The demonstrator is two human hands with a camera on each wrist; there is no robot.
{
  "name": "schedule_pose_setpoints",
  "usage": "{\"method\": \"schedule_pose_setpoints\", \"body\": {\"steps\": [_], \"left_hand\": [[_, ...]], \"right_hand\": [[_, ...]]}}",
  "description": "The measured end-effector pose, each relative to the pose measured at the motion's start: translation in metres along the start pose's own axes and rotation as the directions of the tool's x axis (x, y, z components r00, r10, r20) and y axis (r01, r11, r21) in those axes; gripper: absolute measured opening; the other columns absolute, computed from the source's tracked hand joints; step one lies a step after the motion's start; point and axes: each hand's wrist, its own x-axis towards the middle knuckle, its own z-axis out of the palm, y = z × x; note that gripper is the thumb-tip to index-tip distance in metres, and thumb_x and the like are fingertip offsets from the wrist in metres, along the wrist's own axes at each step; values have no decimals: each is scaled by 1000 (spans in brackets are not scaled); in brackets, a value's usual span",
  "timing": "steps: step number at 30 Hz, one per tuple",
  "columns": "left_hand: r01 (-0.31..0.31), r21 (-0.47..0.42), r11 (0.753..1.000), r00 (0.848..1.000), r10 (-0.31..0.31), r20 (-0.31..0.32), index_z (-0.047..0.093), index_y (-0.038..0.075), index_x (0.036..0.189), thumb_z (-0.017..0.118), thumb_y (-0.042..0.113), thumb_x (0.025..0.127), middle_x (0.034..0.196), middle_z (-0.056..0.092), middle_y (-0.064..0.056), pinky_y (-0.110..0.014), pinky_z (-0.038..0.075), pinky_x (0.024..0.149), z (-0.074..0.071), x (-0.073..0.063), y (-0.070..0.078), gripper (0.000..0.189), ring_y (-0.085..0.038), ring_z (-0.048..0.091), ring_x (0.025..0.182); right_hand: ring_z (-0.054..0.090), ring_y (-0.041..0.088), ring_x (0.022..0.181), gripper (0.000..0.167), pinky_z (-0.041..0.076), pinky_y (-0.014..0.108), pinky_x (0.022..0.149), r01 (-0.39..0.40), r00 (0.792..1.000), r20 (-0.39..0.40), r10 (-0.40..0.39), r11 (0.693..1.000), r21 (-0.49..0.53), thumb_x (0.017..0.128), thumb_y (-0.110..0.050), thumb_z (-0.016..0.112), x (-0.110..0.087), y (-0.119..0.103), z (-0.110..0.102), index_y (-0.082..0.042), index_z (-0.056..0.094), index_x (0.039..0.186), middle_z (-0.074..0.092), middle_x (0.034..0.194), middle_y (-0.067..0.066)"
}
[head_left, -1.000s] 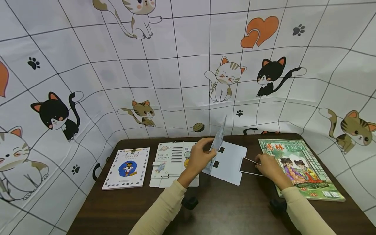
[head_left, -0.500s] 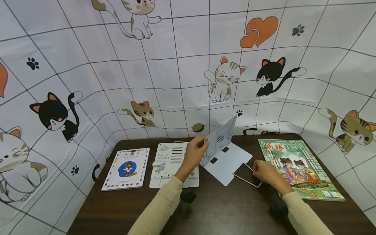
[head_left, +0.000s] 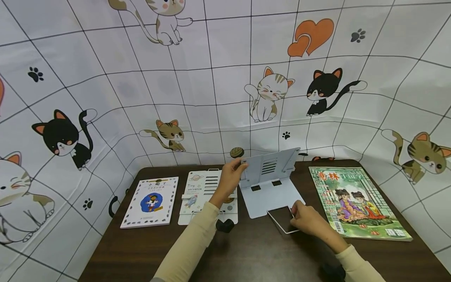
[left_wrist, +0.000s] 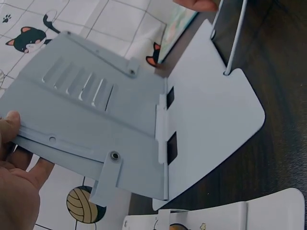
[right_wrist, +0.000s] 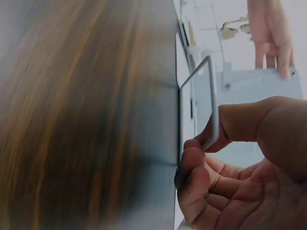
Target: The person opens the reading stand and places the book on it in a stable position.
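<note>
A pale grey metal book stand (head_left: 267, 199) stands unfolded at the middle of the table. Its slotted back panel (left_wrist: 72, 110) is raised at an angle to the flat base plate (left_wrist: 206, 105). My left hand (head_left: 229, 178) pinches the panel's upper left corner, thumb on one face and fingers behind. At the stand's front, my right hand (head_left: 310, 221) pinches the bent wire support (head_left: 277, 223) between thumb and fingers. The right wrist view shows the wire (right_wrist: 214, 96) passing between the thumb and fingertips of that hand, low over the table.
Left of the stand lies a folded white stand printed "Tiny universe" (head_left: 193, 186), partly behind my left arm. Farther left is a white booklet (head_left: 165, 199). A green magazine (head_left: 359, 203) lies at the right. A cat-print curtain (head_left: 211, 90) hangs behind the dark table (head_left: 260, 254).
The book stand has turned so that its back panel faces me more. My right hand has come left and nearer with the wire; my left hand has shifted slightly left and up.
</note>
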Motion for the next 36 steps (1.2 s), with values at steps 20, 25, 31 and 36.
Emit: {"method": "schedule_pose_setpoints", "body": {"steps": [20,25,31,36], "left_hand": [[10,-10,1000,1000,-10,-19,72,7,129,65,19,107,105,69,-10,-26,47,77,-2,8,-3,26,-24,58,92],[3,-24,1000,1000,-3,1,72,7,128,65,17,107,100,65,-8,-26,45,76,-1,8,-4,25,-21,54,89],[1,-31,1000,1000,-1,0,72,7,132,65,14,107,97,63,-8,-25,44,73,0,9,-4,27,-18,52,84],[2,-35,999,1000,-2,-11,72,5,132,64,13,107,94,61,-14,-25,43,72,-1,10,-4,27,-16,49,79]], "right_hand": [[67,5,74,15,58,26,64,189,981,-103,-162,910,369,104,-5,65,19,14,1,1,72,116,77,95,13],[66,3,79,9,57,25,69,215,961,-219,-166,951,221,103,-13,71,29,17,7,-9,77,108,74,101,7],[65,3,81,8,54,26,72,221,951,-257,-171,958,181,103,-15,71,41,17,12,-12,78,103,78,99,3],[56,2,69,8,47,24,65,201,965,-211,-158,959,200,103,-14,71,49,15,17,-9,77,101,71,80,-1]]}}
